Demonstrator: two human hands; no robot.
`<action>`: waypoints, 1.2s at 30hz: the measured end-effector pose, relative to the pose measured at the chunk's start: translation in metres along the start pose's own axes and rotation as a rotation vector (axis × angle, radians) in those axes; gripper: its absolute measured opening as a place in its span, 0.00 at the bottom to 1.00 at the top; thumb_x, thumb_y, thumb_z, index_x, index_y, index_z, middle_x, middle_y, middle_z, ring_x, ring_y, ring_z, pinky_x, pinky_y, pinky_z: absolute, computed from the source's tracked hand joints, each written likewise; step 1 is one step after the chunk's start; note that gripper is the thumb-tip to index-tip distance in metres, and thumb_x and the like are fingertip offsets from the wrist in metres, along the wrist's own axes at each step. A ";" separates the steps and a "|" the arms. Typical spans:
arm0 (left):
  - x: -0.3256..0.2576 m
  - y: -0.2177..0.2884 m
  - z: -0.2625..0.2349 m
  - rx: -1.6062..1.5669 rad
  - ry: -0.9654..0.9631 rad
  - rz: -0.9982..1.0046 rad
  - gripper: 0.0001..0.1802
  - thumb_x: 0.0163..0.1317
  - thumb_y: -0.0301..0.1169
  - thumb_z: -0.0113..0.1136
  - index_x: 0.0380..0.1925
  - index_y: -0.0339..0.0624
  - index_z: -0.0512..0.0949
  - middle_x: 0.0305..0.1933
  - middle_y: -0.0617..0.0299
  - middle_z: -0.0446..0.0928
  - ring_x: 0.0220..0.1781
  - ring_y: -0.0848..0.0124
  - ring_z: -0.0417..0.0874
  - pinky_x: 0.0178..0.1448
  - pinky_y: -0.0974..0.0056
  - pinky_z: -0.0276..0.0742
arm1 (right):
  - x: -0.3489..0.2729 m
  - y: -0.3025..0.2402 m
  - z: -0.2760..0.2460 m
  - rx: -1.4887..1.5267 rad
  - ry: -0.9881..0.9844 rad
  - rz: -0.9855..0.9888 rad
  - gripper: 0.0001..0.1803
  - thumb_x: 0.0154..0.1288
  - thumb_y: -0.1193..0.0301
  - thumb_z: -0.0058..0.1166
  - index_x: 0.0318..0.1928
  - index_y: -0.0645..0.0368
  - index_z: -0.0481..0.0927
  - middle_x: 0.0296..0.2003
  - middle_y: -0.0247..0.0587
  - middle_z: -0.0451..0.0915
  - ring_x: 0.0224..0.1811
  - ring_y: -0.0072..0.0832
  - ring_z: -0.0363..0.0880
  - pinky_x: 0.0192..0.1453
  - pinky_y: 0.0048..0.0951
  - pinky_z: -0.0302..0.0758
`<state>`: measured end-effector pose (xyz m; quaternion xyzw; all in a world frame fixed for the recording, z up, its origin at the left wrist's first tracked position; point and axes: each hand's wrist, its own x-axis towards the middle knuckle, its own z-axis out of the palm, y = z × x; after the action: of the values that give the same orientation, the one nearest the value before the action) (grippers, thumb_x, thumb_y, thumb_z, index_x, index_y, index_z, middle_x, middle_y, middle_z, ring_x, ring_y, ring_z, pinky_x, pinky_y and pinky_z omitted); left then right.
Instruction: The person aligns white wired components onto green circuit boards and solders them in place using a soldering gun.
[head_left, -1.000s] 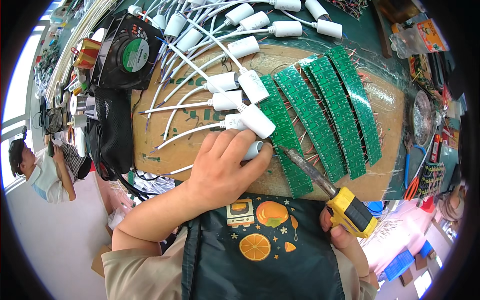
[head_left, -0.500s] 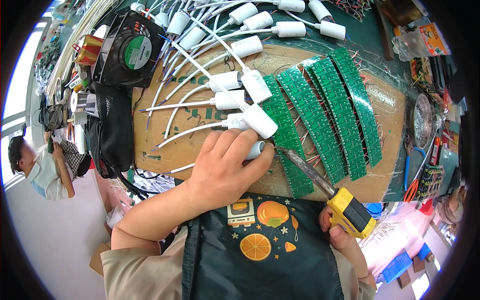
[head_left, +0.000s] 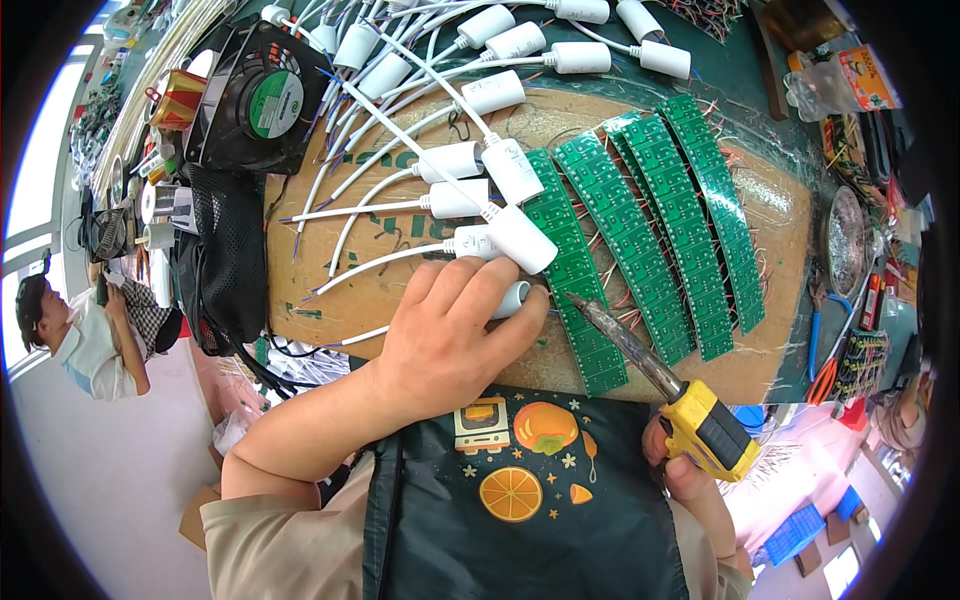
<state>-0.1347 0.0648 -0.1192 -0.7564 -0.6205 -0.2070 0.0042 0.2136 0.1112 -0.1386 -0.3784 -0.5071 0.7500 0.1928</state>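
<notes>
Two hands are working: the right hand (head_left: 685,465) is gripping a yellow-and-black soldering iron (head_left: 708,430), fingers closing round its handle, tip hovering at or over the leftmost green circuit-board strip (head_left: 597,360); contact cannot be told. The left hand (head_left: 445,340) is pinching a white cylindrical housing (head_left: 512,299) over the brown sheet (head_left: 300,245). Beyond, cabled white housings (head_left: 493,92) are lying bunched; a black axial fan (head_left: 250,100) is standing far left.

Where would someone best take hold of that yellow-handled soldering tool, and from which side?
Probably by its thick yellow handle, from below, the wearer's side, where the right hand holds it: the slim metal shaft slants away up-left over a green circuit board and could be hot.
</notes>
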 end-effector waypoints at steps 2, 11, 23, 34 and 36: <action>0.000 0.000 0.000 0.002 -0.002 0.002 0.23 0.47 0.27 0.68 0.48 0.50 0.84 0.53 0.56 0.75 0.45 0.61 0.79 0.46 0.58 0.72 | 0.001 -0.002 0.001 0.012 0.004 -0.009 0.29 0.58 0.46 0.73 0.29 0.61 0.79 0.23 0.35 0.76 0.22 0.26 0.73 0.26 0.28 0.67; 0.000 -0.001 0.000 0.008 -0.004 0.013 0.23 0.47 0.27 0.68 0.48 0.48 0.84 0.54 0.56 0.75 0.45 0.61 0.79 0.45 0.58 0.72 | 0.000 -0.002 0.000 0.013 -0.003 -0.019 0.28 0.58 0.49 0.74 0.30 0.62 0.79 0.23 0.35 0.76 0.22 0.26 0.73 0.26 0.28 0.67; 0.002 -0.002 -0.002 -0.035 0.049 0.060 0.23 0.49 0.29 0.67 0.49 0.50 0.84 0.52 0.55 0.78 0.42 0.62 0.79 0.43 0.59 0.72 | 0.002 -0.002 0.000 0.014 -0.002 -0.035 0.27 0.58 0.49 0.74 0.29 0.61 0.78 0.22 0.35 0.75 0.22 0.26 0.73 0.26 0.28 0.67; -0.002 -0.003 0.004 -0.073 0.052 0.040 0.25 0.46 0.21 0.67 0.49 0.44 0.84 0.51 0.55 0.79 0.40 0.61 0.82 0.43 0.59 0.76 | 0.004 0.001 0.001 0.014 -0.016 -0.046 0.26 0.61 0.50 0.71 0.28 0.61 0.77 0.22 0.36 0.75 0.21 0.27 0.73 0.26 0.29 0.68; -0.001 -0.001 0.002 -0.085 0.045 0.037 0.25 0.46 0.21 0.67 0.49 0.44 0.84 0.51 0.55 0.79 0.41 0.60 0.82 0.43 0.59 0.76 | 0.005 0.004 0.001 0.030 -0.023 -0.058 0.24 0.61 0.52 0.71 0.29 0.61 0.77 0.22 0.36 0.75 0.21 0.27 0.73 0.26 0.29 0.68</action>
<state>-0.1349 0.0647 -0.1217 -0.7622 -0.5970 -0.2500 -0.0101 0.2105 0.1123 -0.1441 -0.3522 -0.5088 0.7558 0.2140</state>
